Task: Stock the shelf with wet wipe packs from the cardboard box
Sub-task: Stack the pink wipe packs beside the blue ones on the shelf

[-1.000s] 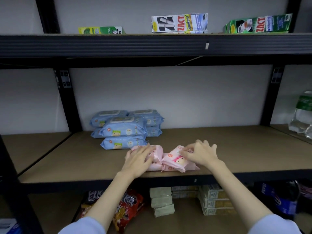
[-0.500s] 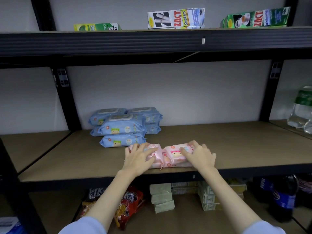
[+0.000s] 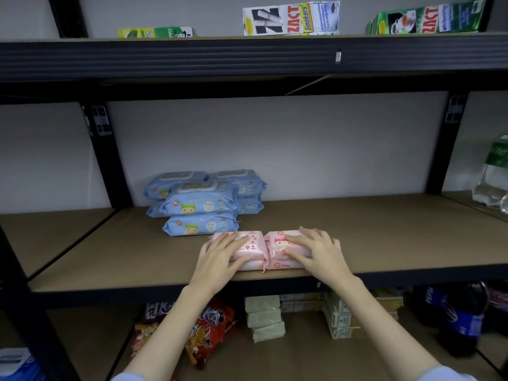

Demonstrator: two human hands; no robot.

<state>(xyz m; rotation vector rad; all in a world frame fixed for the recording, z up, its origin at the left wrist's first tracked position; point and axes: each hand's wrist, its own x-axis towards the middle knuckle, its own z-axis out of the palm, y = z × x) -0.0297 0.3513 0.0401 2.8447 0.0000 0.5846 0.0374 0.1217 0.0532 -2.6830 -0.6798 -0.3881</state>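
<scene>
Matt brown fibreboard shelf (image 3: pixel 384 237), black metal frame (image 3: pixel 247 55), glossy plastic pink packs (image 3: pixel 264 250)

brown shelf (image 3: pixel 384 232): blue packs (image 3: pixel 200 204) (stacked), pink packs (image 3: pixel 264 251).

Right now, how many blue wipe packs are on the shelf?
6 show: two stacked in front, two stacked back left, two stacked back right. More may be hidden behind them.
</scene>
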